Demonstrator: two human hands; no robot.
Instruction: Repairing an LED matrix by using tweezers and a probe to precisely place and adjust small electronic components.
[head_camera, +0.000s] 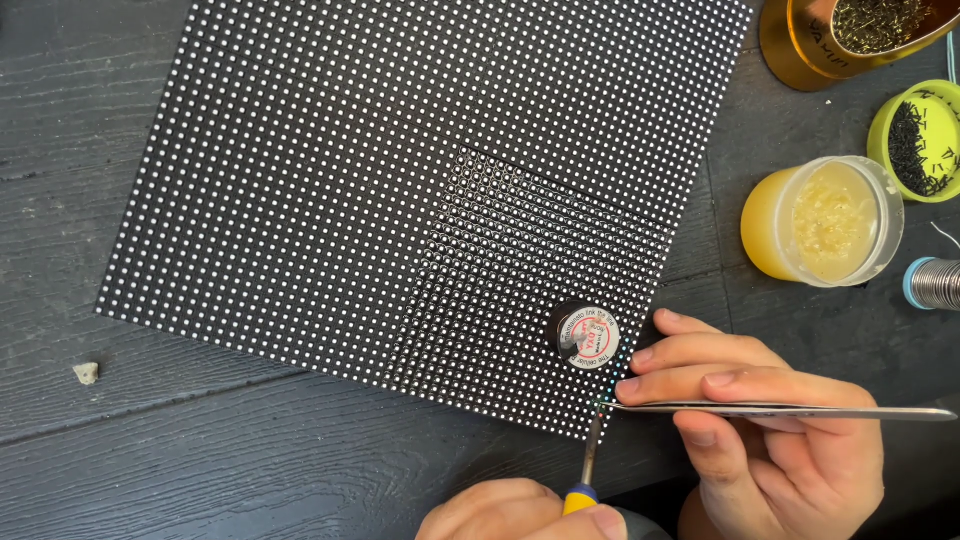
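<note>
A black panel (330, 180) dotted with rows of small white points lies flat on the dark wooden table (150, 460). One square patch of it at the lower right looks different in sheen. My right hand (770, 420) holds metal tweezers (780, 410) whose tips meet the panel's lower right edge. My left hand (520, 515) at the bottom edge grips a thin tool with a yellow and blue handle (588, 470), its metal tip touching the same spot. A small black round container with a white label (588, 337) stands on the panel just above.
At the right stand a yellow jar of pale paste (825, 222), a green cup of small dark parts (915, 140), a golden holder with dark wool-like filling (860, 35) and a solder spool (935, 283). A small pale chip (87, 373) lies at left.
</note>
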